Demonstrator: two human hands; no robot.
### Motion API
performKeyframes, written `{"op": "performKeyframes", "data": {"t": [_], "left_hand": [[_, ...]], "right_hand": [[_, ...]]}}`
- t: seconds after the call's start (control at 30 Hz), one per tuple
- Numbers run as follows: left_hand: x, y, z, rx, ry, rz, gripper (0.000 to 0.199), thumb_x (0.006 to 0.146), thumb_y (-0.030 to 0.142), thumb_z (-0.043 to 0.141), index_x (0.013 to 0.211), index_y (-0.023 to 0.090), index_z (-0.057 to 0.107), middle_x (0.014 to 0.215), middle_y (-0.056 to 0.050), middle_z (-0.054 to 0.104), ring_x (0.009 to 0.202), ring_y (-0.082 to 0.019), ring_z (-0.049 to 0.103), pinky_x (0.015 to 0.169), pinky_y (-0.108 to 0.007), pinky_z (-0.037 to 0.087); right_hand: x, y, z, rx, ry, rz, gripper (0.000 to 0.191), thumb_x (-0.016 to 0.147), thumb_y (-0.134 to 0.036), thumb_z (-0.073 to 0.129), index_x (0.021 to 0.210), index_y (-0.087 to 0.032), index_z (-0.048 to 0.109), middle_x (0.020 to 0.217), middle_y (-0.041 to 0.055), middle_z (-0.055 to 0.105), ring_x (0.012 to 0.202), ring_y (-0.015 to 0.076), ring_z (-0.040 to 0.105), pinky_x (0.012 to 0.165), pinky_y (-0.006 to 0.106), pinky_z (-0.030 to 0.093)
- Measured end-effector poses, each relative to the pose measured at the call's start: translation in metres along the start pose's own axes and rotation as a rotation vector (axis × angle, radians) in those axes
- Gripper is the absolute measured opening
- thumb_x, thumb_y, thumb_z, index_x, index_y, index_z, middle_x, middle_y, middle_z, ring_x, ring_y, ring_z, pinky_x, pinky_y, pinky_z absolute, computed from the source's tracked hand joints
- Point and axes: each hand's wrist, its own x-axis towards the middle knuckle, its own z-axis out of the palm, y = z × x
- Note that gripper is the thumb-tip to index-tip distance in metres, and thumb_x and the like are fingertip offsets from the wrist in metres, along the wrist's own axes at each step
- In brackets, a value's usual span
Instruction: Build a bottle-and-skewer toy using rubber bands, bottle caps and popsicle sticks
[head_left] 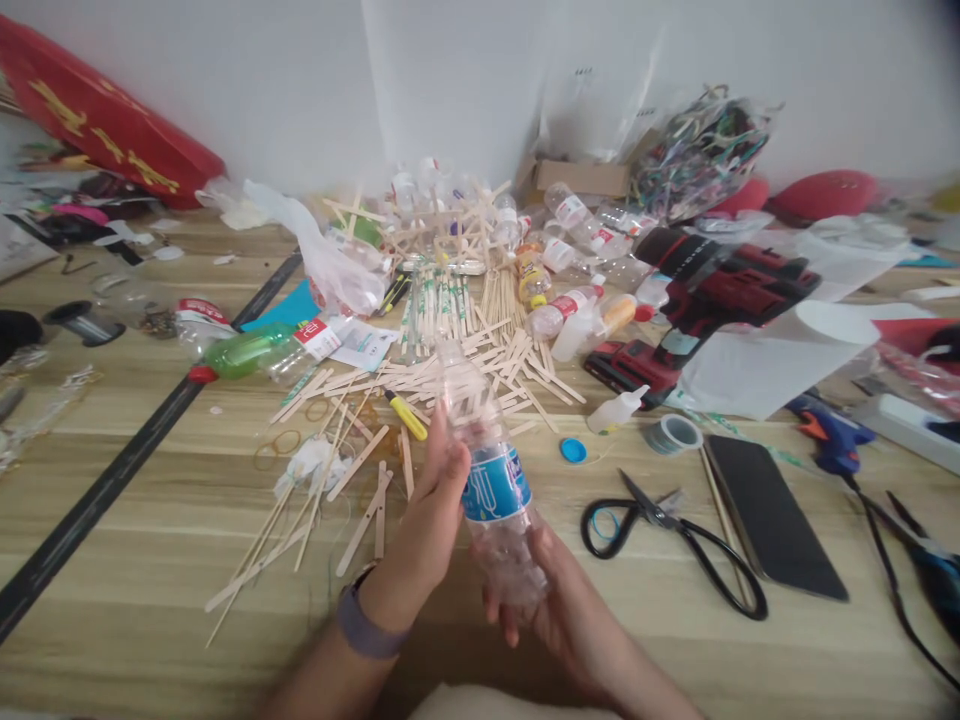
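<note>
A clear plastic bottle with a blue label [496, 488] is held over the front of the table, tilted with its neck pointing away from me. My left hand [433, 500] grips its upper part from the left, thumb against the side near the label. Around the lower end, my right hand [551, 590] curls its fingers from the right and below. No cap shows on the bottle's neck. Beyond the bottle lie loose wooden craft sticks [480, 375] and a yellow utility knife [406, 414]. Black-handled scissors [660, 520] rest to the right of my right hand.
A red cordless drill [705, 300] stands at the right, behind a black phone [772, 515] and a blue glue gun [832, 430]. A green bottle [244, 352] lies left, across a black strip [112, 480]. Several plastic bottles [592, 235] crowd the back.
</note>
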Motion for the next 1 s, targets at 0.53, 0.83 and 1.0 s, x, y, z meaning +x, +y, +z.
{"op": "performKeyframes", "data": {"t": [0.53, 0.83, 1.0], "left_hand": [[0.007, 0.002, -0.003, -0.269, -0.18, -0.19, 0.062, 0.076, 0.035, 0.071, 0.134, 0.021, 0.057, 0.115, -0.008, 0.072, 0.105, -0.029, 0.066, 0.085, -0.036, 0.052], [0.008, -0.003, -0.004, -0.284, -0.267, -0.247, 0.069, 0.077, 0.028, 0.067, 0.143, 0.03, 0.045, 0.124, -0.006, 0.069, 0.093, -0.024, 0.068, 0.06, -0.026, 0.052], [0.008, -0.001, -0.003, -0.29, -0.279, -0.217, 0.07, 0.072, 0.022, 0.068, 0.139, 0.023, 0.047, 0.121, -0.008, 0.071, 0.094, -0.022, 0.068, 0.077, -0.03, 0.052]], "right_hand": [[0.007, 0.019, -0.011, 0.175, -0.191, 0.181, 0.078, 0.078, -0.083, 0.045, 0.081, -0.008, 0.067, 0.05, 0.0039, 0.06, 0.03, 0.0063, 0.044, 0.026, 0.014, 0.028], [0.019, 0.04, -0.045, 0.58, -0.62, 0.339, 0.083, 0.08, -0.086, 0.029, 0.11, -0.018, 0.065, 0.055, 0.001, 0.065, 0.02, 0.01, 0.044, 0.021, 0.02, 0.034], [0.028, 0.058, -0.063, 0.527, -0.646, 0.427, 0.097, 0.069, -0.096, 0.021, 0.108, -0.018, 0.062, 0.051, 0.0007, 0.065, 0.021, 0.0155, 0.05, 0.022, 0.024, 0.038]]}}
